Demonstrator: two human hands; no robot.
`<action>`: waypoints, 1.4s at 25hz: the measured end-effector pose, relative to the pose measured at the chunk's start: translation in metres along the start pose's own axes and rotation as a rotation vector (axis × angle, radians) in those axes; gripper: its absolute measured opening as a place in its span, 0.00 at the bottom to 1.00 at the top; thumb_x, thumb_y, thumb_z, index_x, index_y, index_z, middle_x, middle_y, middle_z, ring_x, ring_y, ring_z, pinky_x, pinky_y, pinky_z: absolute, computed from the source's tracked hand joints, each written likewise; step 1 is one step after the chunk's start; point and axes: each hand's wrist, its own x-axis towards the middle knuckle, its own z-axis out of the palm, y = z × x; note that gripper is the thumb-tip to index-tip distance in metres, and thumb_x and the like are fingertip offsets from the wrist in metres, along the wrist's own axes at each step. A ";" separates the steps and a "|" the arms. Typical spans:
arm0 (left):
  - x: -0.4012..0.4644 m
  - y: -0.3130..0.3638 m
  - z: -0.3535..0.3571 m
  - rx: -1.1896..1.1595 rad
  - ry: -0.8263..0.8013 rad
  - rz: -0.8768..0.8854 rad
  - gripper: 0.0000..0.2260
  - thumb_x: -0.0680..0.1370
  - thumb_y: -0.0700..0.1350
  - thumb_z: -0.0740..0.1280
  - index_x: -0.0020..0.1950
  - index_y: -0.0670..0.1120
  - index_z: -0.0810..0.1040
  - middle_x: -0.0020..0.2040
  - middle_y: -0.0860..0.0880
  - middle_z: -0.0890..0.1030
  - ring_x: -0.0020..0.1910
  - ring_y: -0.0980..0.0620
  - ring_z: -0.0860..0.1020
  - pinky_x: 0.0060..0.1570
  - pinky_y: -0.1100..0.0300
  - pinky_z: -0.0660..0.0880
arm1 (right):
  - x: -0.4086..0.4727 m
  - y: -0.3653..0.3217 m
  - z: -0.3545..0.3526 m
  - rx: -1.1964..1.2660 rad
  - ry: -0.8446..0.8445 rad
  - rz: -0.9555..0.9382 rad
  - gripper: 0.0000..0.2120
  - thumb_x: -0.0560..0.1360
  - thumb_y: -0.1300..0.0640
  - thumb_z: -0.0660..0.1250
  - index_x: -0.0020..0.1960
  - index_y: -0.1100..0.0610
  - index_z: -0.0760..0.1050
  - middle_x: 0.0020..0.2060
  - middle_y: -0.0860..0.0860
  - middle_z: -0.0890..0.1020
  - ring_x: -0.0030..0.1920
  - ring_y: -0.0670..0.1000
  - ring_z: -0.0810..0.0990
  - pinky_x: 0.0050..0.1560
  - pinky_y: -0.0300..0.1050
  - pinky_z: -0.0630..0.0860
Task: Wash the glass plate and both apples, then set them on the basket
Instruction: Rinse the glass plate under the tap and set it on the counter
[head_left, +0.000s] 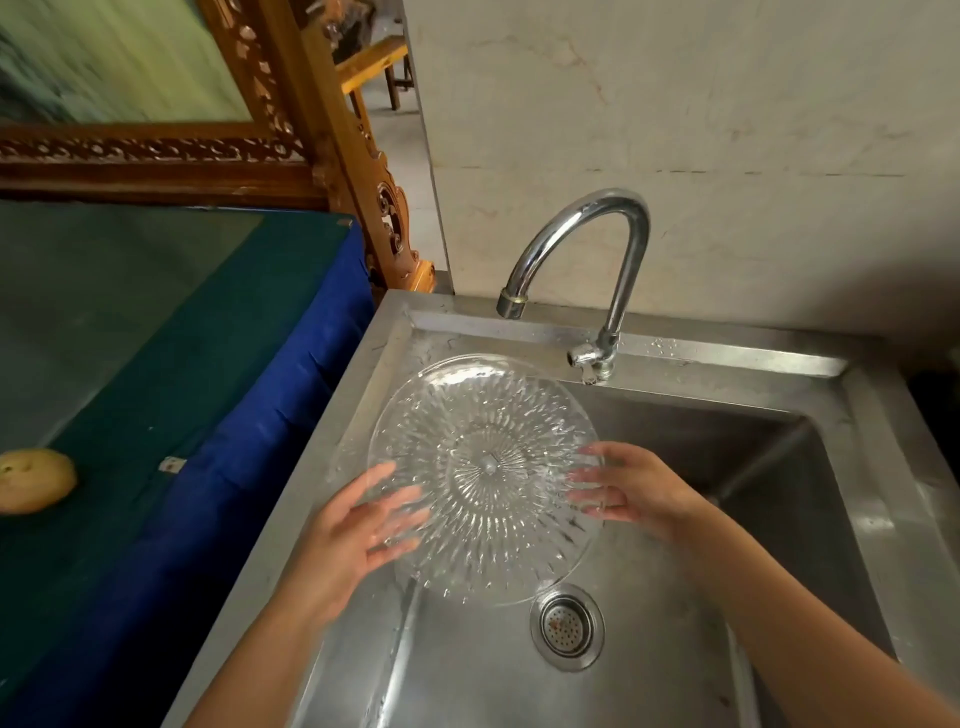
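Home kitchen, steel sink (878, 499), chrome tap (587, 239)

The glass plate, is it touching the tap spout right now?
Apart. The head view shows the glass plate held over the sink, with bare steel rim visible between its top edge and the tap spout.

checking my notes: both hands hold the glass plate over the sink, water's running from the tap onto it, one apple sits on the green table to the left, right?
One thing is wrong: the head view shows no water coming from the tap. The rest stands: the left hand and right hand hold the glass plate over the sink, with one apple on the green table.
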 end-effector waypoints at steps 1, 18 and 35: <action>-0.001 0.003 0.000 0.011 -0.013 0.013 0.16 0.77 0.40 0.63 0.61 0.55 0.73 0.54 0.49 0.84 0.53 0.47 0.83 0.43 0.58 0.81 | -0.010 0.004 -0.004 0.053 0.006 -0.054 0.12 0.74 0.66 0.65 0.57 0.57 0.75 0.48 0.57 0.85 0.43 0.56 0.85 0.43 0.49 0.83; -0.073 0.058 0.070 -0.211 -0.418 -0.092 0.13 0.75 0.32 0.64 0.59 0.38 0.74 0.50 0.41 0.85 0.51 0.47 0.83 0.48 0.61 0.81 | -0.309 -0.155 0.031 -0.731 0.520 -0.793 0.20 0.73 0.66 0.64 0.55 0.43 0.78 0.45 0.40 0.85 0.45 0.38 0.84 0.49 0.34 0.80; -0.158 0.178 0.179 0.417 -0.317 0.956 0.15 0.73 0.30 0.65 0.57 0.43 0.71 0.56 0.35 0.79 0.50 0.46 0.83 0.43 0.76 0.74 | -0.484 -0.094 -0.022 -0.304 0.764 -0.930 0.16 0.72 0.77 0.60 0.43 0.56 0.68 0.41 0.49 0.81 0.43 0.43 0.84 0.45 0.41 0.80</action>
